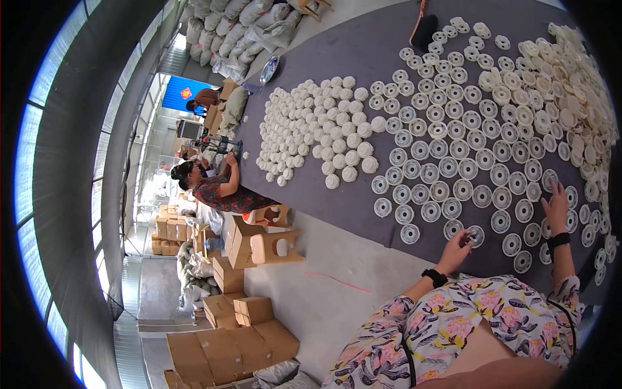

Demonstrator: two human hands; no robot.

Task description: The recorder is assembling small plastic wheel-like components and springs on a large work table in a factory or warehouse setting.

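Left hand (461, 242) curled, right hand (556, 203) part-open nearer heap (583, 97), both touching discs (477, 237); grip unclear. Spacing likely eases pickup.

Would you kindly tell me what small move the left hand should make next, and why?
I'd suggest that the left hand settle the round part at its fingertips flat on the dark tabletop. Similar pale parts lie spread out there in loose rows, so it would probably match them, though whether it is lifted is hard to tell.
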